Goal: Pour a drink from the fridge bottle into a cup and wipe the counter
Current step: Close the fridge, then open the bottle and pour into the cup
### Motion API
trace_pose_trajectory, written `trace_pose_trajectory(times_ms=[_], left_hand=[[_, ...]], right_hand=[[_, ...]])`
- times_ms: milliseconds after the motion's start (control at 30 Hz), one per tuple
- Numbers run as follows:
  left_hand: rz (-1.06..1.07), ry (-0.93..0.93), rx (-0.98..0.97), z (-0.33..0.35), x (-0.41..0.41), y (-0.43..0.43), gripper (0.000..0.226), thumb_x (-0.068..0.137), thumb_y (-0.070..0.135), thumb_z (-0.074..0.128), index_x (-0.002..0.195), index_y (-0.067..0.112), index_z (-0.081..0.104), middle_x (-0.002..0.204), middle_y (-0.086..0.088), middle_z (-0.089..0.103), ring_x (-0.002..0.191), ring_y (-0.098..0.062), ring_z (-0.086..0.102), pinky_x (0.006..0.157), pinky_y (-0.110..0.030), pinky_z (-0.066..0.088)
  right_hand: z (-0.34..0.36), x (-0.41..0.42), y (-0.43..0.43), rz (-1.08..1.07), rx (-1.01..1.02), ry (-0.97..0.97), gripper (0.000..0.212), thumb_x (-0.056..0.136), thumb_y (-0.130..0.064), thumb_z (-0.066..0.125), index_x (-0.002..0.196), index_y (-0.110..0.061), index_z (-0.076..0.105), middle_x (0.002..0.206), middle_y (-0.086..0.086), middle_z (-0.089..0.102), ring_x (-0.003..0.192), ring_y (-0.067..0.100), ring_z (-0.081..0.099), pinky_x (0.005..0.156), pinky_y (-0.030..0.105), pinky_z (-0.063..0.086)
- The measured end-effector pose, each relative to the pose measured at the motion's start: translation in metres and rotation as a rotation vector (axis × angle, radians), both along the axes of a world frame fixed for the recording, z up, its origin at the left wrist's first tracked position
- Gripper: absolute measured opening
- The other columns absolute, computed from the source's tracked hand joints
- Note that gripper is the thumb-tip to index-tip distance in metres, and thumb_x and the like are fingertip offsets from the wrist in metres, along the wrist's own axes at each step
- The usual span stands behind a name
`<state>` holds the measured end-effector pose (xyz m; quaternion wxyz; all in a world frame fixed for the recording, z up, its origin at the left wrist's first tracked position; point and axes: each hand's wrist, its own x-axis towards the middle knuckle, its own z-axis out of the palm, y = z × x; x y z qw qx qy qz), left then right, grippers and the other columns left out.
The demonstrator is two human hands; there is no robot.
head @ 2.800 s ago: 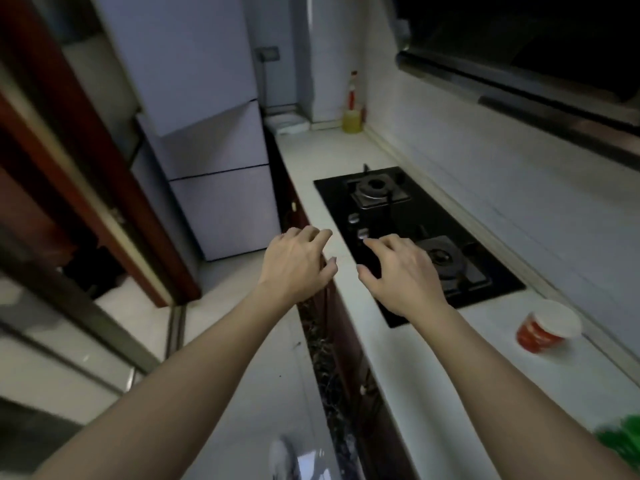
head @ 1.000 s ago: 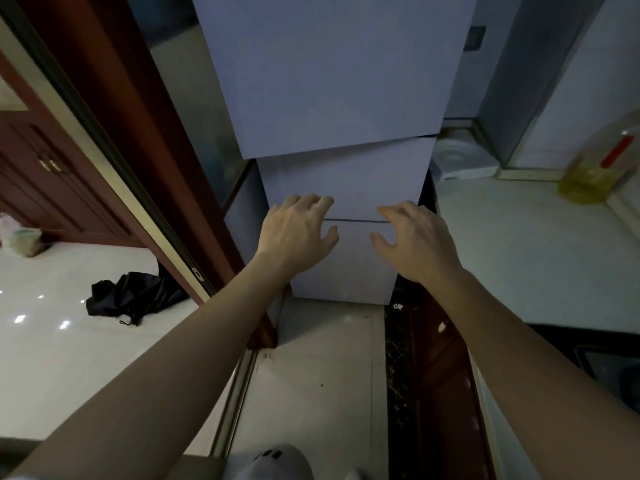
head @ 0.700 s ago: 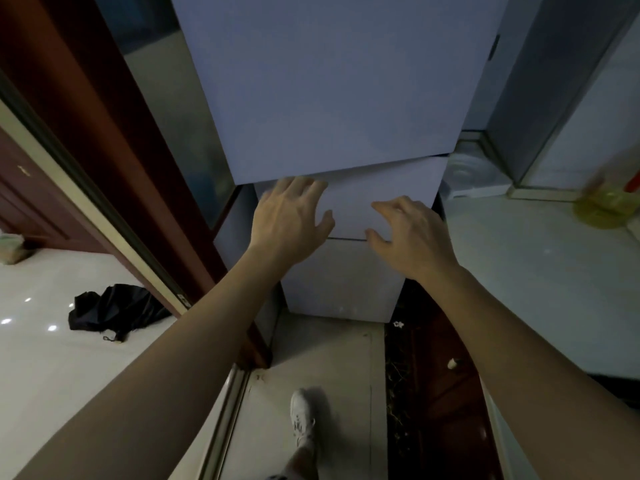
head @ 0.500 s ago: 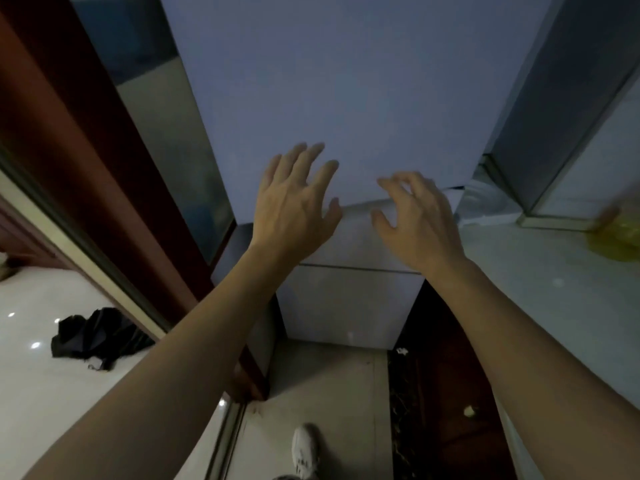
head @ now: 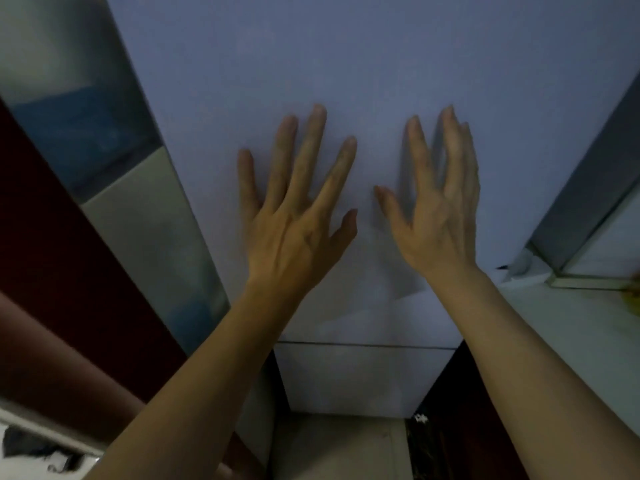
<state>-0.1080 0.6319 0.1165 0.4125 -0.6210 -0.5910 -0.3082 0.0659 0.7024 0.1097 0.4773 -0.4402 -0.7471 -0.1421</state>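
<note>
Directly ahead, the fridge (head: 346, 64) fills the view, doors closed. The worktop (head: 571, 323) adjoins its right side. Left grip (head: 294, 216) and right grip (head: 440, 216) are fully open, fingers straight and spread, holding nothing, positioned at the upper door — contact cannot be confirmed.

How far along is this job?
Done: nothing visible; the fridge doors are closed, and no bottle or cup shows. In hand: left hand and right hand, fingers straight, are raised at its upper door. Left: open it, fetch bottle, pour, wipe the counter.
</note>
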Motion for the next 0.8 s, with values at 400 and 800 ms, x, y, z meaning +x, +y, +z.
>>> trace_pose_trajectory(times_ms=[400, 800], left_hand=[[-0.029, -0.06, 0.049, 0.0, -0.032, 0.075, 0.073, 0.09, 0.058, 0.062, 0.151, 0.022, 0.042, 0.159, -0.019, 0.031, 0.148, -0.038, 0.026, 0.116, -0.066, 0.018], [-0.082, -0.112, -0.049, -0.019, -0.035, 0.131, 0.081, 0.087, 0.055, 0.066, 0.154, 0.021, 0.036, 0.162, -0.015, 0.026, 0.151, -0.036, 0.021, 0.117, -0.055, 0.025]], right_hand=[[-0.008, -0.028, 0.057, -0.129, 0.124, -0.019, 0.064, 0.099, -0.05, 0.052, 0.153, -0.022, 0.034, 0.16, 0.019, 0.024, 0.149, 0.035, 0.02, 0.118, 0.055, 0.022], [-0.009, -0.028, 0.095, -0.197, 0.074, -0.13, 0.063, 0.1, -0.05, 0.048, 0.155, -0.027, 0.028, 0.162, 0.016, 0.018, 0.151, 0.032, 0.016, 0.118, 0.056, 0.02]])
